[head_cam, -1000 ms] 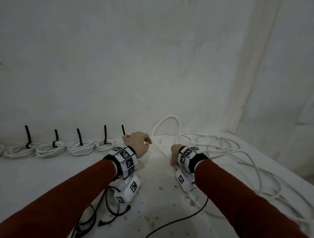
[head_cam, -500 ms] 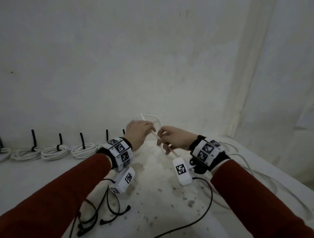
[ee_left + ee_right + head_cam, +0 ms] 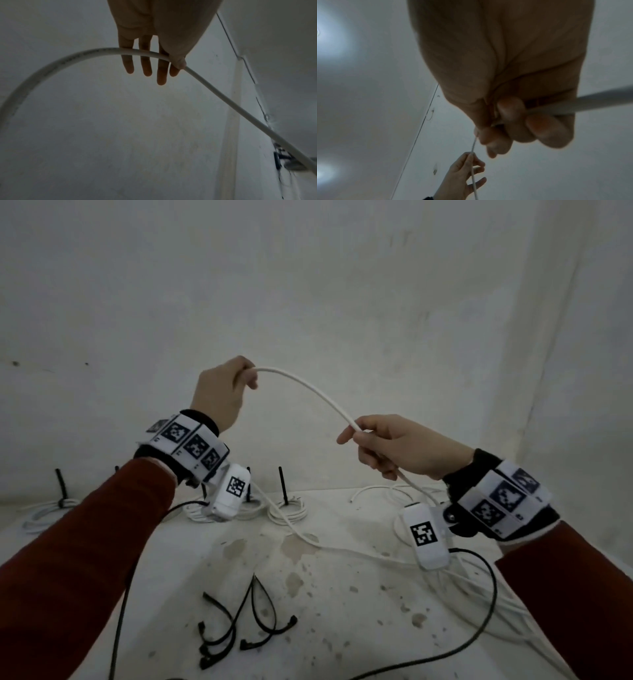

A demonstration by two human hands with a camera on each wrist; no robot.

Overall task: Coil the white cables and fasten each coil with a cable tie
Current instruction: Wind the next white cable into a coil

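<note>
Head view, left hand and right hand each gripping raised white cable

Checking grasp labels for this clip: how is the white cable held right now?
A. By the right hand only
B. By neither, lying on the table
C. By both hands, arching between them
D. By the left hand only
C: the left hand pinches the white cable, and the right hand grips it lower along the arch.

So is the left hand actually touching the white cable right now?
Touching. In the left wrist view the left hand pinches the white cable under the thumb, with the cable lying across the straight fingers.
</note>
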